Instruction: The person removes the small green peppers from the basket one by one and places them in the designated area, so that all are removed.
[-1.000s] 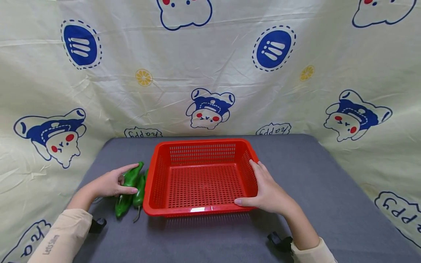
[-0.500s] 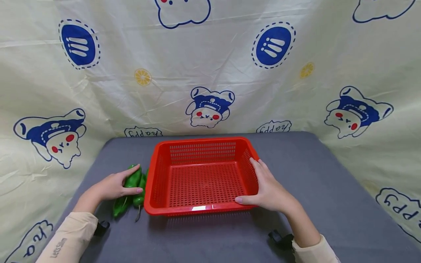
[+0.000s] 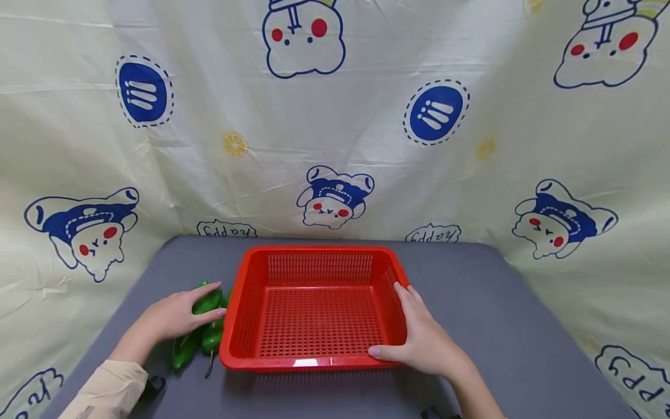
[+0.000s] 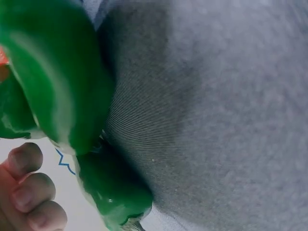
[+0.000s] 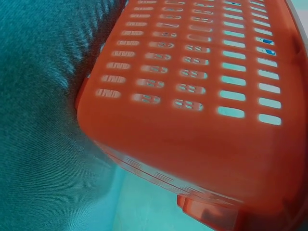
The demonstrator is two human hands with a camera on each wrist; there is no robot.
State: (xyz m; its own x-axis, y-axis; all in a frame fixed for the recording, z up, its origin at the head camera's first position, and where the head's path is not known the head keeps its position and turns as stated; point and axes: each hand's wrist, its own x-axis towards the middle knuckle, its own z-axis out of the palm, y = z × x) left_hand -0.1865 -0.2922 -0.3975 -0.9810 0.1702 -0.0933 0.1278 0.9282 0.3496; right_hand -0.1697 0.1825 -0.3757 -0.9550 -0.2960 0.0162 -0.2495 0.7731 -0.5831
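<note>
My left hand lies over the green peppers beside the basket, thumb and index spread apart. Its thumb tip reaches the left rim of the red plastic basket. In the left wrist view a large glossy pepper lies over others, and a smaller pepper end points down; my fingertips show beside them. At the basket's front right corner my right hand grips the rim, thumb on the front edge, fingers over the right side. Slotted basket wall fills most of the right wrist view.
A grey cloth covers the table. Behind it hangs a pale printed curtain with cartoon bears. A black strap piece shows by the left sleeve. The basket has nothing in it.
My head view has tilted up, so the scene sits lower. My left hand has shifted slightly right relative to the basket, its thumb reaching the rim. The right hand keeps its hold.
</note>
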